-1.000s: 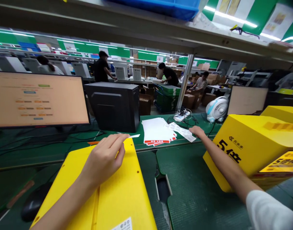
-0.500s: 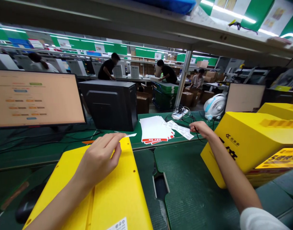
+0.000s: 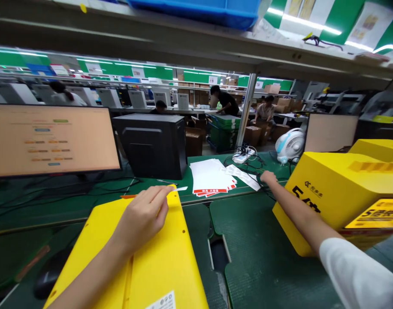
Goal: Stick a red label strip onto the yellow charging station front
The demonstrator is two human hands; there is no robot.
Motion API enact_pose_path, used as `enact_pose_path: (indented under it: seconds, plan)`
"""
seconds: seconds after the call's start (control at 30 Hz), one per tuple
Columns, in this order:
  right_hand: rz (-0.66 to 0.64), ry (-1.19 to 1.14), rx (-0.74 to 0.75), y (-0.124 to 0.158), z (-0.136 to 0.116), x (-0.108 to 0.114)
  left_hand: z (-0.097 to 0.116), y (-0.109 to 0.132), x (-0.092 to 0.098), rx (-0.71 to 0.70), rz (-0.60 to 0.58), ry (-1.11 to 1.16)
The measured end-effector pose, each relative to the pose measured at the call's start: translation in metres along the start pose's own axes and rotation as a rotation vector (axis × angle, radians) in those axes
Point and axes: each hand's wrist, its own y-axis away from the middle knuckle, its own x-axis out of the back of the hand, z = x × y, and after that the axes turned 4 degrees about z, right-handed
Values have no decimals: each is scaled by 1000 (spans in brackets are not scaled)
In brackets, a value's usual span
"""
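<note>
Reaching further now, the right hand settles by the white label strips, fingers curled, grip unclear. Left hand pinches a thin white slip over the flat yellow carton, seemingly steadying it.

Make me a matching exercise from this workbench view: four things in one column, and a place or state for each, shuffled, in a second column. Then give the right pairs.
Things
1. left hand
2. right hand
3. small fan
4. computer tower

Places or states
A. stands behind the big yellow box, at the bench's far right
B. rests on the flat yellow box, pinching a white slip
C. stands just right of the monitor
D. reaches out beside the white sheets, among black cables

Pairs: 1-B, 2-D, 3-A, 4-C
</note>
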Motion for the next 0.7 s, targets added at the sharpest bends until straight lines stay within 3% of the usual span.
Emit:
enact_pose_path:
  seconds: [0.13,0.27,0.47,0.7]
  plan:
    - [-8,124,78,-5,6,-30,2,4,-2,-6,-9,-11]
    - [25,180,178,-6,11,-36,2,6,-5,-7,-10,21]
    - [-44,192,240,15,0,-14,2,1,-5,-10,74,-9]
    - [-166,-5,345,88,-25,30,6,-4,-1,5,88,-7]
